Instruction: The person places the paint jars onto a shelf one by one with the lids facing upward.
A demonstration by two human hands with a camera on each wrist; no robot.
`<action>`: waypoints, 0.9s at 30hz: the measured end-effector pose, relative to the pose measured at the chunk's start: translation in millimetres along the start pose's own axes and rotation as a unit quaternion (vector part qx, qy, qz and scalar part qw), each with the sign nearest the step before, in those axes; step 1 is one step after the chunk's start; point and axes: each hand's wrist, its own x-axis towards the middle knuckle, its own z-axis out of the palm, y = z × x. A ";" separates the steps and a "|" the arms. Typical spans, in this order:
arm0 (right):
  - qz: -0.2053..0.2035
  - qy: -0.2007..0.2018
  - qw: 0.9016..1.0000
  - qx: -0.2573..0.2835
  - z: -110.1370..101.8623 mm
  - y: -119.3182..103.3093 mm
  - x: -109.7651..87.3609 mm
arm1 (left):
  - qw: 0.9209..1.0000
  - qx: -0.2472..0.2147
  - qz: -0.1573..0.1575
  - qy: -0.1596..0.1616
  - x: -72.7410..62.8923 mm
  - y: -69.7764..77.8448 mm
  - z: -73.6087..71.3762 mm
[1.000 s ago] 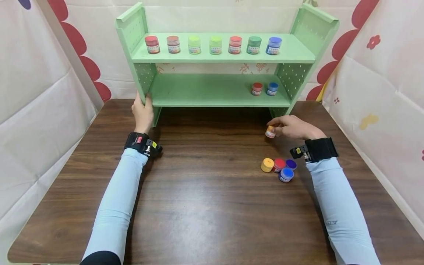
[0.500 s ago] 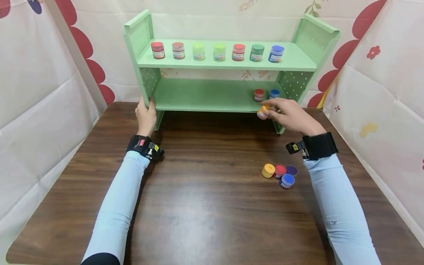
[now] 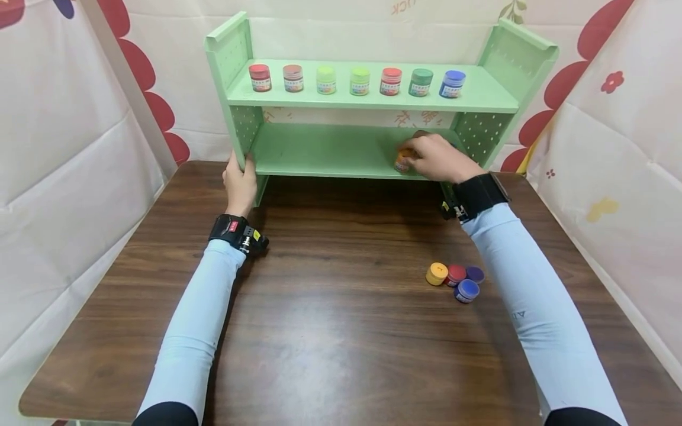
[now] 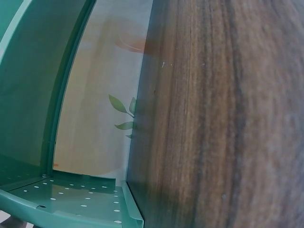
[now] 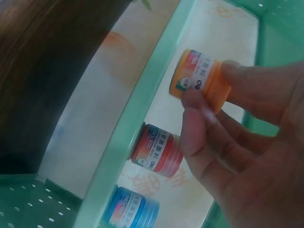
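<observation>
My right hand (image 3: 441, 157) pinches an orange paint jar (image 5: 192, 76) between thumb and fingers, over the lower board of a green two-tier shelf (image 3: 319, 142). In the right wrist view, a red paint jar (image 5: 156, 150) and a blue paint jar (image 5: 131, 209) stand in a row beside the held one. From the head view, the right hand hides both of them. My left hand (image 3: 240, 188) grips the lower part of the shelf's left side panel (image 3: 224, 89); its fingers are partly hidden behind the panel. No fingers show in the left wrist view.
Along the top board stand several paint jars, from a red jar (image 3: 260, 78) to a blue-violet jar (image 3: 452, 84). On the brown table (image 3: 319, 331), a yellow jar (image 3: 437, 273), a red jar (image 3: 455, 275) and two blue-purple jars (image 3: 467, 290) cluster near my right forearm.
My right hand has carried the orange paint jar from above the table up and left to the shelf's lower board. The left hand keeps its grip on the side panel.
</observation>
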 end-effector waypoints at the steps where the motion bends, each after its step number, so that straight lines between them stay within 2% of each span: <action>1: 0.004 -0.009 1.000 -0.003 -0.8 0.0 2.6 | 1.000 0.000 0.000 0.000 0.0 -0.1 0.6; 4: 0.010 -0.031 0.999 -0.007 -2.5 -0.2 9.0 | 1.000 0.003 0.000 0.001 -0.4 -0.8 1.8; 8: 0.010 -0.040 0.999 -0.008 -6.7 -0.3 18.9 | 1.000 0.004 0.001 0.004 -0.3 -0.3 1.3; 16: 0.043 -0.092 0.995 -0.009 -17.4 -2.8 38.5 | 1.000 0.008 -0.008 0.004 -0.9 -2.3 -0.9; 27: 0.070 -0.120 0.990 -0.029 -21.7 -12.2 52.4 | 1.000 0.007 -0.006 -0.001 2.9 -2.3 0.5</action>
